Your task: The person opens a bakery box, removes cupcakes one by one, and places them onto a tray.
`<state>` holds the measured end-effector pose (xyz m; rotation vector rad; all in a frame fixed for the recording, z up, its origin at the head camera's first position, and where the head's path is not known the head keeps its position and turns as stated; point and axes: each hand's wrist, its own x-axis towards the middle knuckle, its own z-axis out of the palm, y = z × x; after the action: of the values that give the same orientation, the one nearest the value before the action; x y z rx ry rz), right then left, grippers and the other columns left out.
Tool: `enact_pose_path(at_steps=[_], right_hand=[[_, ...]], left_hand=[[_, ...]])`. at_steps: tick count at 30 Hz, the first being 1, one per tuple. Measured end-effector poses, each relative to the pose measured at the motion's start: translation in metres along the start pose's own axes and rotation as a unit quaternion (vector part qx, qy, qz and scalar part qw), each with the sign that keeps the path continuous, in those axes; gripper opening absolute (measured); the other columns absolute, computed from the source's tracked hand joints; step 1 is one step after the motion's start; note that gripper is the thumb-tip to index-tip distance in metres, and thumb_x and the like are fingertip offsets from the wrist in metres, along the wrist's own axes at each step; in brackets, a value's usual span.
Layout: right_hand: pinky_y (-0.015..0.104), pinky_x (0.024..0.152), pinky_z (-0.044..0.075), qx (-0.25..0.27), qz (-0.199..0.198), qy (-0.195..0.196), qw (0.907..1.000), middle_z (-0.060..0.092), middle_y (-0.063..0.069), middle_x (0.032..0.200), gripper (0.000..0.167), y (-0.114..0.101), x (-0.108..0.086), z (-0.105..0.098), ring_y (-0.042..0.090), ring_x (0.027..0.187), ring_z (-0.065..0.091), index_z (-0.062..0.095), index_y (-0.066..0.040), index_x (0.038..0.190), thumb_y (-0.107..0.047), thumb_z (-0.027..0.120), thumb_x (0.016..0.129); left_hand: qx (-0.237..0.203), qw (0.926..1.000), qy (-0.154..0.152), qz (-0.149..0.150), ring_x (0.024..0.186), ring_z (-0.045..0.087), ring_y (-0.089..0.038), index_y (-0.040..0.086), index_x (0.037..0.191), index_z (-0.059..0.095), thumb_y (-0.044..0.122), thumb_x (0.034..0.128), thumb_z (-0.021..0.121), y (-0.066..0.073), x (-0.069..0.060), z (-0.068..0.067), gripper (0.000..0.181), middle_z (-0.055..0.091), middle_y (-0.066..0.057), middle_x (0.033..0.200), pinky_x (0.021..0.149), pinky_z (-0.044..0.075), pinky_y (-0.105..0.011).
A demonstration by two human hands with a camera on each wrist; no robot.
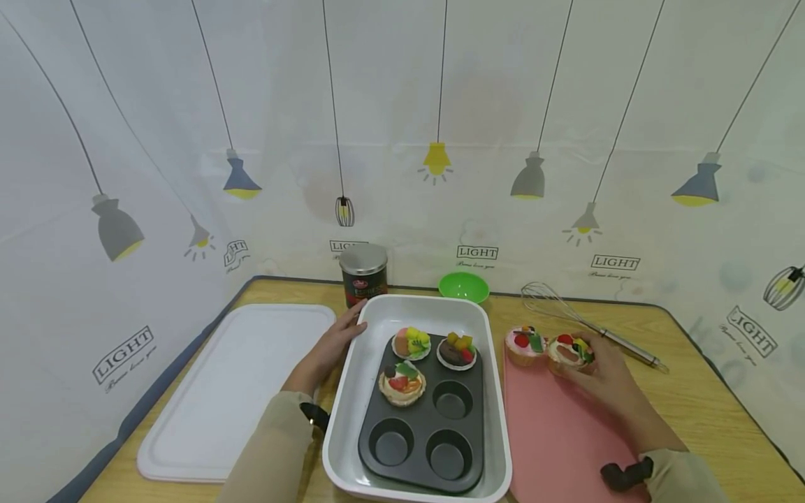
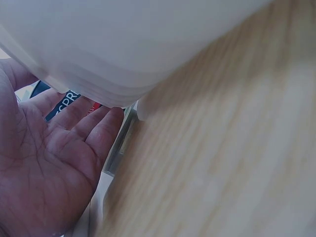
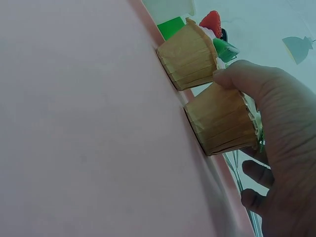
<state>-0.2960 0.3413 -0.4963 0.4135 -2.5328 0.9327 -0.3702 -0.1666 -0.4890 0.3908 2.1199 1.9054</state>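
Note:
My right hand [image 1: 606, 377] pinches a cupcake [image 3: 222, 118] with cream and fruit topping, at the far end of the pink board [image 1: 553, 433]. Close beside it, a pink-topped cupcake [image 1: 525, 346] stands upright. My left hand [image 1: 330, 349] holds the left rim of a deep white tray [image 1: 346, 426]; in the left wrist view its fingers [image 2: 106, 131] lie against the tray's outer wall. Inside the tray lies a dark muffin tin [image 1: 418, 419]. Three of its cups hold cakes: a yellow-topped one [image 1: 411, 342], a chocolate one [image 1: 457, 351] and a cream one [image 1: 402, 383].
Left of the tray lies a white board [image 1: 233, 391]. A dark can with a silver lid [image 1: 365, 272] and a green bowl [image 1: 464, 287] stand behind the tray. Beyond the pink board rests a whisk [image 1: 591, 325]. A printed cloth backdrop [image 1: 402, 105] surrounds the wooden table [image 1: 711, 412].

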Motion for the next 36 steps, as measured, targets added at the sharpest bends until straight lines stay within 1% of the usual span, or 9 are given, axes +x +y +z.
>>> enact_pose_path(at_steps=[3, 7, 11, 15, 19, 23, 27, 31, 36], right_hand=[[0.033, 0.066, 0.050, -0.017, -0.007, 0.003, 0.9998, 0.064, 0.016, 0.109, 0.073, 0.001, 0.000, 0.000, 0.019, 0.080, 0.059, 0.054, 0.004, 0.133, -0.027, 0.088, 0.077], [0.056, 0.086, 0.042, -0.039, 0.020, -0.015, 0.9989, 0.056, 0.024, 0.127, 0.083, 0.001, -0.002, 0.000, 0.038, 0.107, 0.052, 0.047, 0.004, 0.140, -0.038, 0.085, 0.080], [0.067, 0.092, 0.035, -0.035, 0.037, -0.027, 0.9983, 0.048, 0.028, 0.139, 0.086, -0.001, -0.002, -0.001, 0.047, 0.122, 0.041, 0.043, 0.004, 0.144, -0.042, 0.082, 0.082], [0.064, 0.089, 0.044, -0.020, 0.042, -0.038, 0.9982, 0.044, 0.027, 0.144, 0.087, -0.003, -0.001, -0.002, 0.046, 0.126, 0.042, 0.039, 0.003, 0.149, -0.041, 0.080, 0.085], [0.048, 0.082, 0.054, -0.007, 0.035, -0.040, 0.9986, 0.043, 0.026, 0.147, 0.088, -0.003, 0.000, -0.002, 0.045, 0.128, 0.043, 0.037, 0.000, 0.152, -0.038, 0.080, 0.086], [0.033, 0.076, 0.055, -0.002, 0.019, -0.034, 0.9992, 0.043, 0.026, 0.148, 0.086, -0.005, 0.002, -0.002, 0.043, 0.128, 0.045, 0.038, -0.001, 0.152, -0.035, 0.081, 0.085], [0.030, 0.077, 0.054, 0.019, 0.013, -0.040, 0.9989, 0.039, 0.025, 0.152, 0.083, -0.009, 0.004, -0.004, 0.043, 0.132, 0.042, 0.037, -0.004, 0.153, -0.032, 0.079, 0.088], [0.045, 0.084, 0.056, 0.032, 0.013, -0.050, 0.9981, 0.034, 0.023, 0.156, 0.079, -0.019, 0.006, -0.009, 0.046, 0.137, 0.037, 0.034, -0.008, 0.156, -0.029, 0.075, 0.092], [0.071, 0.097, 0.038, 0.026, 0.003, -0.057, 0.9980, 0.035, 0.021, 0.157, 0.078, -0.042, 0.013, -0.015, 0.048, 0.140, 0.033, 0.035, -0.014, 0.156, -0.032, 0.075, 0.092]], left_hand=[[0.002, 1.0000, -0.001, 0.001, 0.146, 0.030, -0.033, 0.023, 0.163, 0.018, 0.029, 0.1073, 0.045, 0.000, 0.000, 0.000, 0.062, 0.016, -0.009, 0.167, 0.111, 0.036, -0.049], [0.004, 1.0000, 0.001, -0.002, 0.146, 0.030, -0.032, 0.024, 0.163, 0.019, 0.031, 0.1072, 0.045, -0.001, 0.000, 0.000, 0.062, 0.017, -0.009, 0.167, 0.111, 0.035, -0.049], [0.005, 1.0000, 0.003, -0.002, 0.147, 0.030, -0.031, 0.025, 0.163, 0.019, 0.031, 0.1071, 0.046, -0.002, 0.001, 0.000, 0.062, 0.018, -0.008, 0.167, 0.111, 0.035, -0.049], [0.003, 1.0000, 0.004, 0.001, 0.146, 0.030, -0.032, 0.024, 0.162, 0.020, 0.030, 0.1073, 0.046, -0.001, 0.001, 0.000, 0.061, 0.018, -0.009, 0.167, 0.111, 0.035, -0.049], [0.008, 1.0000, 0.003, 0.003, 0.146, 0.032, -0.034, 0.022, 0.163, 0.019, 0.028, 0.1078, 0.045, -0.002, 0.001, 0.000, 0.061, 0.019, -0.011, 0.166, 0.111, 0.036, -0.050], [0.008, 1.0000, 0.003, 0.001, 0.145, 0.032, -0.035, 0.022, 0.163, 0.018, 0.028, 0.1079, 0.045, -0.001, 0.001, -0.001, 0.061, 0.020, -0.012, 0.166, 0.112, 0.034, -0.051], [0.005, 1.0000, 0.003, 0.004, 0.144, 0.033, -0.035, 0.022, 0.163, 0.018, 0.028, 0.1076, 0.045, -0.002, 0.001, -0.002, 0.062, 0.021, -0.013, 0.165, 0.111, 0.036, -0.050], [0.001, 1.0000, 0.004, 0.000, 0.143, 0.036, -0.034, 0.023, 0.163, 0.020, 0.029, 0.1069, 0.048, -0.003, 0.001, -0.002, 0.063, 0.024, -0.013, 0.165, 0.110, 0.038, -0.048], [0.002, 1.0000, 0.008, 0.001, 0.142, 0.038, -0.034, 0.024, 0.162, 0.021, 0.030, 0.1063, 0.048, -0.001, 0.000, -0.002, 0.063, 0.024, -0.012, 0.165, 0.109, 0.038, -0.049]])
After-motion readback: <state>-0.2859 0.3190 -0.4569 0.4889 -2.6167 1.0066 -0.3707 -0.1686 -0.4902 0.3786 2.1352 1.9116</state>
